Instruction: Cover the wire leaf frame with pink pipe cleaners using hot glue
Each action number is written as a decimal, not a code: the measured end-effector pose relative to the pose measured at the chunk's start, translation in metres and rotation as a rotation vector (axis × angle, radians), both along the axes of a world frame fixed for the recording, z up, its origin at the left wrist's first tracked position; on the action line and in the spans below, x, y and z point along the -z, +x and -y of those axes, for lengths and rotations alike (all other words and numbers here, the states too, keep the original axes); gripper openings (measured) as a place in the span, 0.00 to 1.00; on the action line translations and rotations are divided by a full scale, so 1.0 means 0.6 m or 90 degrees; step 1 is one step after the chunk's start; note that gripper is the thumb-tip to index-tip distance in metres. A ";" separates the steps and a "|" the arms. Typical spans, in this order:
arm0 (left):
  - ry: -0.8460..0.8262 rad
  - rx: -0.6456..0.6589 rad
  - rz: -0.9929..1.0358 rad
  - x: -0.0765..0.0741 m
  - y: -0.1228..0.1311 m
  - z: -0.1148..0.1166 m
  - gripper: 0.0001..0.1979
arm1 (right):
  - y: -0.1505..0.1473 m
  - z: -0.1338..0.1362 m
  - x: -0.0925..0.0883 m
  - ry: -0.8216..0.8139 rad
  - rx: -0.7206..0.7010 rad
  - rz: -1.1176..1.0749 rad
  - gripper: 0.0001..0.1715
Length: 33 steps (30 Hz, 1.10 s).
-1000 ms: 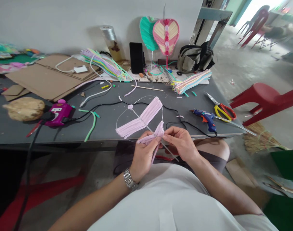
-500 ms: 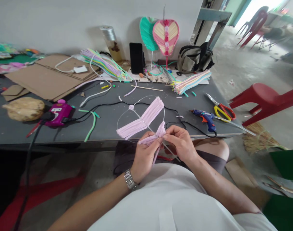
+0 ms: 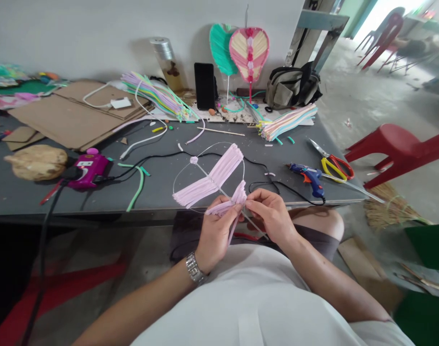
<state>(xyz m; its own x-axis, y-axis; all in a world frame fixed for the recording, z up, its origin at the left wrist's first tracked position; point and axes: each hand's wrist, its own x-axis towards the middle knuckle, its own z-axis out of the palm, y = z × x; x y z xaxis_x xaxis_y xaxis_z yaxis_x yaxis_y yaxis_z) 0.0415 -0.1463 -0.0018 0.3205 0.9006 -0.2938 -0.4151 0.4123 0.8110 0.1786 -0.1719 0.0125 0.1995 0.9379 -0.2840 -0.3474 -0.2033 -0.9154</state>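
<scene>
Pink wire-hooped fan (image 3: 224, 168), pinched in left hand (image 3: 214, 236) and right hand (image 3: 273, 215); cropped dark lettering (image 3: 313, 5) behind, unreadable.

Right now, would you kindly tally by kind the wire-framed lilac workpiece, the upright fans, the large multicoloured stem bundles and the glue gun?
Wire-framed lilac workpiece: 1
Upright fans: 2
Large stem bundles: 2
Glue gun: 1
Total: 6
</scene>
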 end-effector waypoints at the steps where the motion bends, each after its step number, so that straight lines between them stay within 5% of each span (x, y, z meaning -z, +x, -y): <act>1: 0.001 0.001 0.001 0.001 0.000 0.000 0.18 | -0.001 -0.001 0.000 0.000 0.002 -0.012 0.17; 33: 0.036 -0.002 -0.007 0.016 -0.004 0.001 0.16 | -0.018 -0.004 0.004 0.039 -0.002 -0.040 0.14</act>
